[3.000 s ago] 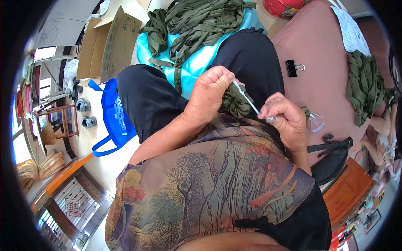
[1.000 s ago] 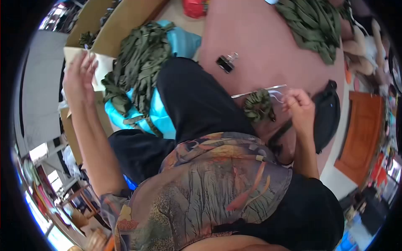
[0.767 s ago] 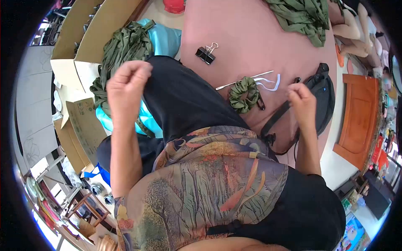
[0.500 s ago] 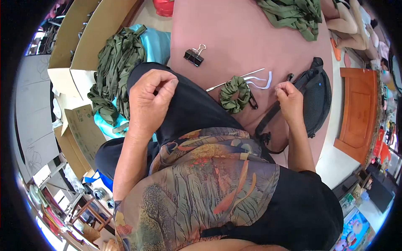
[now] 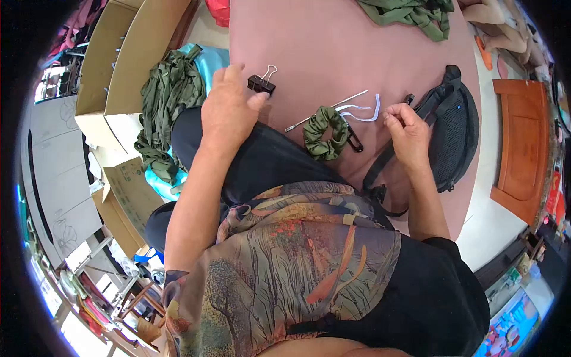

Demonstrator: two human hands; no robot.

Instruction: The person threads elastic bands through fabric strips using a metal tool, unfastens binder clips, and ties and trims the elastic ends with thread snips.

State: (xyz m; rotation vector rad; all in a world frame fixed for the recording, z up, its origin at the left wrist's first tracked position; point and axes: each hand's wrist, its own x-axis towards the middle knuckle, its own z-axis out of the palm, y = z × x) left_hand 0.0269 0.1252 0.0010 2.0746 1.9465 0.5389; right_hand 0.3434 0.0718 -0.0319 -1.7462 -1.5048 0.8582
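Note:
My left hand (image 5: 229, 113) is open above my knee, with its thumb and fingers apart. Just beyond its thumb, a black binder clip (image 5: 262, 83) with a silver wire handle lies on the pink bed cover. My right hand (image 5: 409, 131) has curled fingers, its thumb and forefinger close together; anything between them is too small to make out. Between the hands lies a gathered green scrunchie (image 5: 326, 134). Beside it are a thin pale rod (image 5: 324, 112), white elastic strips (image 5: 376, 107) and a black safety-pin-shaped piece (image 5: 355, 140).
A black bag (image 5: 455, 131) with straps rests right of my right hand. Green fabric lies in a pile (image 5: 172, 89) on the left over a turquoise bag (image 5: 215, 59), and another heap (image 5: 416, 15) is at the far end. Cardboard boxes (image 5: 128, 184) stand left. Another person's legs (image 5: 493, 24) show top right.
My left hand has moved forward towards the binder clip, and its fingers have opened out from a curl. My right hand has shifted slightly, its fingers a little looser. The camera view has turned slightly.

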